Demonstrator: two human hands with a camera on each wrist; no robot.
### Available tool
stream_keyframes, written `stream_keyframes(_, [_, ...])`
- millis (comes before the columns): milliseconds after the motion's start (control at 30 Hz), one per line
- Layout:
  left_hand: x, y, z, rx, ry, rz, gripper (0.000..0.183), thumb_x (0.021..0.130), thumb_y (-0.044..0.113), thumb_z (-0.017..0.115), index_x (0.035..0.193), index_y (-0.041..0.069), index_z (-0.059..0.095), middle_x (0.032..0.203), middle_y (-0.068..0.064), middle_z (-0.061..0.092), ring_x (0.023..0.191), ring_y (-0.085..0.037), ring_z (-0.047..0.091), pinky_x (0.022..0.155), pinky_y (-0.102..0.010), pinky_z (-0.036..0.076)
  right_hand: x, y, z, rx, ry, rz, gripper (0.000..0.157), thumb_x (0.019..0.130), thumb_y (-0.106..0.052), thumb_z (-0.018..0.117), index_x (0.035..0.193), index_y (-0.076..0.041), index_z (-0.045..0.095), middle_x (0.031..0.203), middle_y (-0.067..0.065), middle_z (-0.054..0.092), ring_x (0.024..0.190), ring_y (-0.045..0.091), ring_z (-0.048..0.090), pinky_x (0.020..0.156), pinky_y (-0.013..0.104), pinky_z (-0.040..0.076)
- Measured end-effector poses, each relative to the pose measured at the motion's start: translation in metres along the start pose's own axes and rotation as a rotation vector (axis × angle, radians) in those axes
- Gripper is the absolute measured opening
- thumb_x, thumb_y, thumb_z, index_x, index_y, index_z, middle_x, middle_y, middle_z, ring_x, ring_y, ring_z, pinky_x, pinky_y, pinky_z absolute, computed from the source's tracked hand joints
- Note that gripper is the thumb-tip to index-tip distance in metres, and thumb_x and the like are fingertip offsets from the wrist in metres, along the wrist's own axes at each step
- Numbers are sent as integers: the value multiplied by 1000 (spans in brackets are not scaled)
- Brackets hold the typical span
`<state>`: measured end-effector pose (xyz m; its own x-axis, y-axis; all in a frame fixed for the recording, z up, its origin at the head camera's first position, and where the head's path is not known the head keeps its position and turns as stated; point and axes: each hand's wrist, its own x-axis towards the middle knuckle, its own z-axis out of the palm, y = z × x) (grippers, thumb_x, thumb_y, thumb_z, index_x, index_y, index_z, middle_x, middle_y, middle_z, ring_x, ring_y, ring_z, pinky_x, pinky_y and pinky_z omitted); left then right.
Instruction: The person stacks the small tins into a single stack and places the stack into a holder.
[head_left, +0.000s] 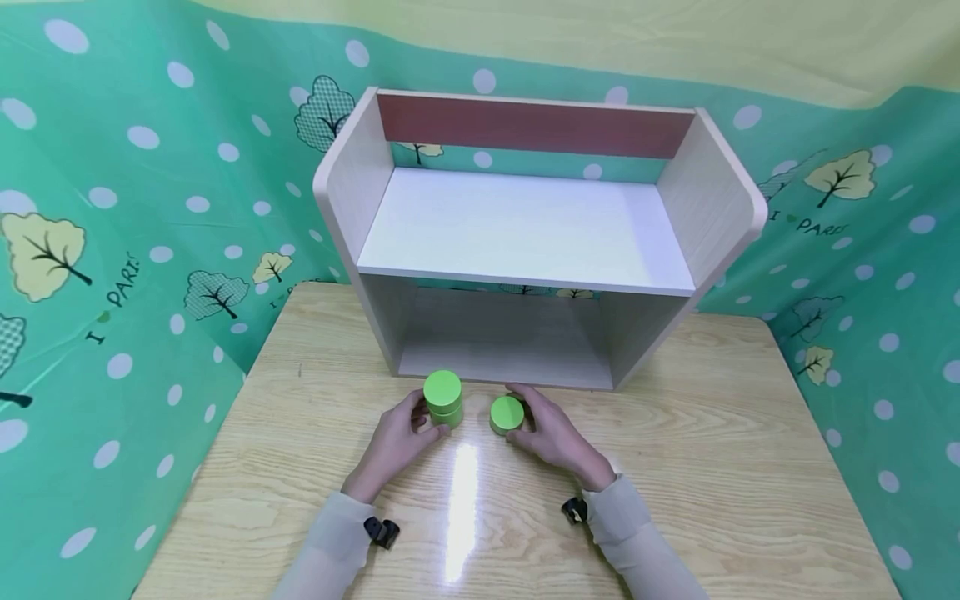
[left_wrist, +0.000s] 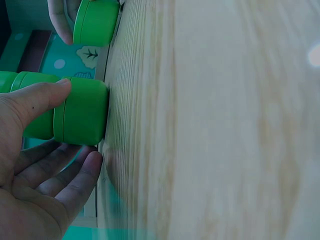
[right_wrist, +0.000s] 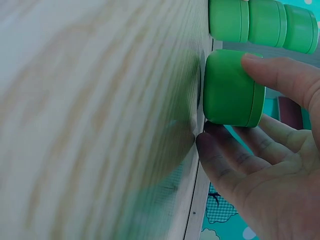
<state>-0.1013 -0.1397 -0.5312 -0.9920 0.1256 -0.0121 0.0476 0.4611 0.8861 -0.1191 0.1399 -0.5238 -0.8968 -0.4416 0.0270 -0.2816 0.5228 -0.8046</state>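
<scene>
In the head view a stack of green round lidded jars (head_left: 443, 392) stands upright on the table. Three jars on top of one another make up this stack (right_wrist: 267, 22), as the right wrist view shows. My left hand (head_left: 397, 437) holds it low down, with the thumb (left_wrist: 47, 97) against the near side and the fingers curved behind. A single green jar (head_left: 507, 412) stands a little to the right, its lid on. Around it is my right hand (head_left: 551, 429), thumb on one side and fingers on the other. Both jar groups rest on the wood, apart from each other.
Just behind the jars stands a pale two-level shelf unit (head_left: 525, 229) with a dark red back strip (head_left: 536, 125). Beneath everything lies the light wooden table (head_left: 300, 467). A green patterned curtain (head_left: 150, 208) surrounds it at the back and sides.
</scene>
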Motion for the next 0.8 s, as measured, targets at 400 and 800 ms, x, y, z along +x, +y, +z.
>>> stream_keyframes(400, [0, -1, 0, 1, 0, 5, 64, 81, 16, 85, 136, 1, 55, 122, -13, 66, 109, -25, 64, 94, -35, 56, -2, -2, -1, 12, 13, 15, 77, 84, -3, 79, 150, -8, 39, 138, 9, 55, 124, 25, 54, 104, 44, 48])
stream_keyframes(800, [1, -2, 0, 1, -1, 12, 63, 82, 17, 85, 135, 1, 56, 122, -14, 66, 109, -26, 65, 93, -35, 56, -2, -6, -3, 46, 27, 19, 78, 84, -2, 79, 150, -8, 39, 136, 8, 56, 120, 26, 57, 102, 44, 50])
